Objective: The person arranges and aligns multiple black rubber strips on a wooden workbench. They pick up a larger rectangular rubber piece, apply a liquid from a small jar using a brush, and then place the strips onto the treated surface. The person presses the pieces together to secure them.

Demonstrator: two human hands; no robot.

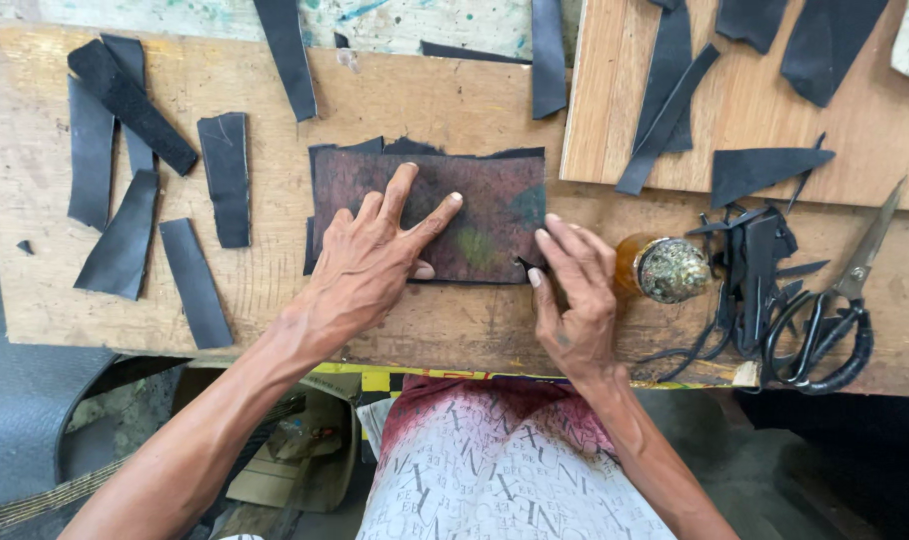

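A dark, mottled rectangular sheet [495, 205] lies flat on a wooden board [275, 290], on top of black pieces whose edges stick out above it. My left hand [370, 260] presses flat on the sheet's middle with fingers spread. My right hand [573, 290] rests at the sheet's lower right corner, fingertips pinching a small black tip [524, 265] at the edge. Whether this is a tool or a scrap I cannot tell.
Several black strips [125, 180] lie to the left and along the back. A glue-crusted amber jar [665, 268] stands just right of my right hand. Black scissors [835, 320] and offcuts lie at the right. A second wooden board [775, 130] carries more black pieces.
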